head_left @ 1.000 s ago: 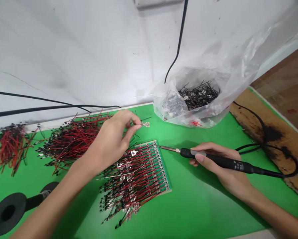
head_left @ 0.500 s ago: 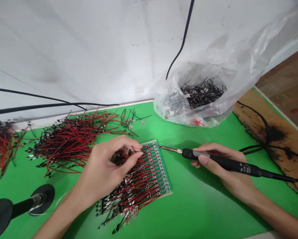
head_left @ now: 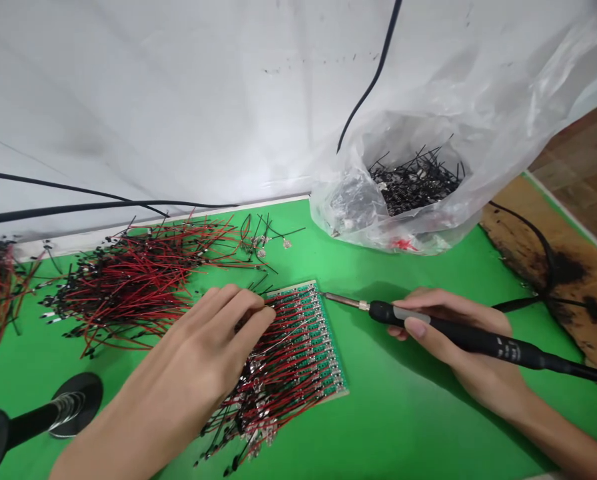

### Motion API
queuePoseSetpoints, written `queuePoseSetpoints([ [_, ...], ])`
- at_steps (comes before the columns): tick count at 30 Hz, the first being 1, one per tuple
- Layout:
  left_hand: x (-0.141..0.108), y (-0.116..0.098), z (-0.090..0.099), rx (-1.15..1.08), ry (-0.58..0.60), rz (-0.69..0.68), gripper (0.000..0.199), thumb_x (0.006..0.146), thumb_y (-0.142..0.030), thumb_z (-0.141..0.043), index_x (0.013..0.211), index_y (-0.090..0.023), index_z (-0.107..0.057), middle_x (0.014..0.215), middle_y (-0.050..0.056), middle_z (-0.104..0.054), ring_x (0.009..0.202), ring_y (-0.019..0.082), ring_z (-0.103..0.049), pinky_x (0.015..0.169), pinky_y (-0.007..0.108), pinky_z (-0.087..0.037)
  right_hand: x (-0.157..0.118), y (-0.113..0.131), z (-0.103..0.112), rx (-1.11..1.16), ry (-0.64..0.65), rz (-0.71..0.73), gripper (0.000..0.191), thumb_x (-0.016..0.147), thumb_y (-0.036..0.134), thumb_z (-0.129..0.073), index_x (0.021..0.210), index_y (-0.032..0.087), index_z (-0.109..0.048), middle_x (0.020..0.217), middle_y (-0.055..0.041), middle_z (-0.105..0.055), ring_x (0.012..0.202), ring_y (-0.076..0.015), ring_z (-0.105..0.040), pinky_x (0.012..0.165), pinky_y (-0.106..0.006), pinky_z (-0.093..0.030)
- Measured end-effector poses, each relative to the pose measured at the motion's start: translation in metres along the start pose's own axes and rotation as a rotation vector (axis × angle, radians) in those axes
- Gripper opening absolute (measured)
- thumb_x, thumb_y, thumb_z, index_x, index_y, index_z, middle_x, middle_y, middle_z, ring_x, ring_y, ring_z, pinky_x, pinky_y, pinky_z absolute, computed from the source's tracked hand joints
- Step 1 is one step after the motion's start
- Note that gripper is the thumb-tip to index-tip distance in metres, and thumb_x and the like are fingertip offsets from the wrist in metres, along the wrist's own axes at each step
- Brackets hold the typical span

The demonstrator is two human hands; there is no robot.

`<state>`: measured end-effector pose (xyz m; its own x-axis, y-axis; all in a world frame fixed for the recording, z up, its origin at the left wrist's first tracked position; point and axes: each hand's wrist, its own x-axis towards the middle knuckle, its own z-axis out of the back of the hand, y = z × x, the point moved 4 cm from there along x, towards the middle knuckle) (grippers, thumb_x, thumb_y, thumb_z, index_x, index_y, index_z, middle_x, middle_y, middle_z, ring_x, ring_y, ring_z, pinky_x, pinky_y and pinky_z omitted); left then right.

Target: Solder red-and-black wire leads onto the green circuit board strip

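Head view: since the earlier frame, left hand (head_left: pixel 193 363) has turned palm-down, lower over the wires; spool (head_left: pixel 76 407) sits nearer the lower left corner. Left hand, lower centre-left: fingertips close together at the wired end of the circuit board (head_left: pixel 328 340); cannot tell what they pinch. Board lies at frame centre, red wires (head_left: pixel 298 347) fanning leftward from it. Right hand (head_left: pixel 451 333), right of centre, wraps a soldering iron (head_left: pixel 428 323), tip beside the board's upper right corner. Wire pile (head_left: pixel 133 277) at left. Clear bag (head_left: pixel 418 233) of black-leaded parts (head_left: pixel 413 183), upper right. Scorched board (head_left: pixel 561 267) at right edge. Green mat (head_left: pixel 403 413) beneath.
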<state>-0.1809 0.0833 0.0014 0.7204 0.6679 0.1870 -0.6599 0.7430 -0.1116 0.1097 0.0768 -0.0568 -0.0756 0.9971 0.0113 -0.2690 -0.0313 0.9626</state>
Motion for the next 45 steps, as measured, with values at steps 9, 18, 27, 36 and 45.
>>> queuePoseSetpoints([
  [9, 0.010, -0.004, 0.002, -0.140, -0.142, 0.116, 0.014, 0.096, -0.009, -0.058, 0.109, -0.015, -0.058, 0.101, 0.004, -0.060, 0.090, 0.016, -0.053, 0.085, 0.033, -0.047, -0.001, 0.000, 0.000, -0.077, 0.000, 0.039, 0.007, 0.092, 0.032, -0.073, 0.098, 0.028, -0.074, 0.080, 0.0000, -0.074, 0.066, -0.0154, -0.073, 0.056, -0.022, -0.053],
  [18, 0.018, -0.011, -0.008, -0.178, -0.217, 0.204, 0.015, 0.093, -0.007, -0.063, 0.105, -0.017, -0.059, 0.098, 0.001, -0.063, 0.088, 0.014, -0.055, 0.082, 0.034, -0.044, -0.001, -0.002, 0.000, -0.048, 0.006, 0.035, 0.006, 0.093, 0.030, -0.072, 0.099, 0.030, -0.073, 0.082, 0.0002, -0.074, 0.069, -0.0150, -0.073, 0.059, -0.021, -0.055],
  [27, 0.025, -0.015, -0.018, -0.146, -0.275, 0.231, 0.014, 0.092, -0.008, -0.065, 0.101, -0.018, -0.060, 0.094, -0.001, -0.066, 0.084, 0.013, -0.058, 0.080, 0.033, -0.043, 0.002, 0.000, -0.002, -0.044, 0.008, 0.062, 0.007, 0.092, 0.029, -0.073, 0.098, 0.031, -0.075, 0.083, 0.0006, -0.074, 0.066, -0.0144, -0.073, 0.057, -0.020, -0.055],
  [36, 0.024, -0.021, -0.025, -0.065, -0.328, 0.217, 0.013, 0.090, -0.007, -0.067, 0.098, -0.014, -0.061, 0.093, 0.002, -0.068, 0.084, 0.016, -0.060, 0.079, 0.035, -0.045, 0.000, 0.001, -0.002, -0.037, 0.009, 0.091, 0.009, 0.093, 0.026, -0.071, 0.099, 0.032, -0.074, 0.082, 0.0017, -0.073, 0.066, -0.0134, -0.072, 0.057, -0.019, -0.054],
  [45, 0.026, -0.025, -0.027, -0.008, -0.314, 0.198, 0.007, 0.091, -0.007, -0.066, 0.095, -0.012, -0.063, 0.091, 0.004, -0.067, 0.082, 0.017, -0.060, 0.079, 0.037, -0.048, -0.001, 0.002, -0.001, -0.061, 0.004, 0.115, 0.008, 0.093, 0.025, -0.071, 0.100, 0.029, -0.073, 0.084, -0.0002, -0.074, 0.067, -0.0146, -0.073, 0.057, -0.020, -0.055],
])
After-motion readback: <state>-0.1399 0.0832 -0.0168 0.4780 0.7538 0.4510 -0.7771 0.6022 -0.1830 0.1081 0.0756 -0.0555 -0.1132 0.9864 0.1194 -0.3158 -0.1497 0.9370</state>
